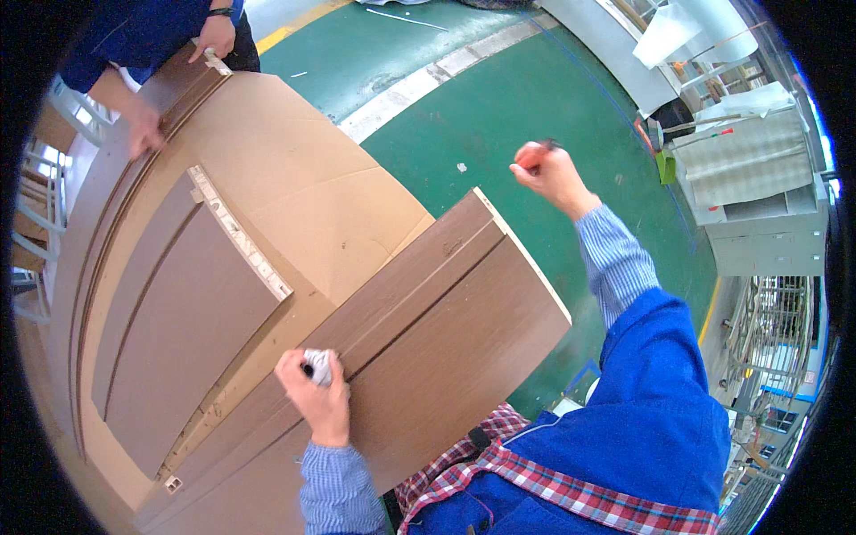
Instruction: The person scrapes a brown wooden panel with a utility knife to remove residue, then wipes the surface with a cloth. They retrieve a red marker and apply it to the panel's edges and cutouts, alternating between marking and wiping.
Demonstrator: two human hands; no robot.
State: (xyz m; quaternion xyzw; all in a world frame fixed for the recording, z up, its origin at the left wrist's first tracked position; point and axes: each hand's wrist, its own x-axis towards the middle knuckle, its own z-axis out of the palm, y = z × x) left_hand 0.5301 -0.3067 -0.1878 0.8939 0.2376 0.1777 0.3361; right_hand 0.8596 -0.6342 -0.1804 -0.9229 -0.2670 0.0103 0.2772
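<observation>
A brown wood-look panel (446, 330) with a dark lengthwise groove lies in front of me, its pale raw end at the upper right. Over its groove, my left hand (316, 397) is closed on a crumpled white cloth (319, 366); a round black spot shows beside the cloth. My right hand (555, 178) is raised past the panel's end, above the green floor. Its fingers wrap round a small red and black object (532, 165), blurred, whose kind I cannot make out. Neither the raised hand nor its object touches the panel.
A shorter brown panel (192, 312) lies on a cardboard sheet (285, 152) at left. At the upper left, a co-worker's hands (214, 40) touch a long brown panel (111, 205). Beyond the green floor (446, 143), a grey cabinet (767, 241) stands at right.
</observation>
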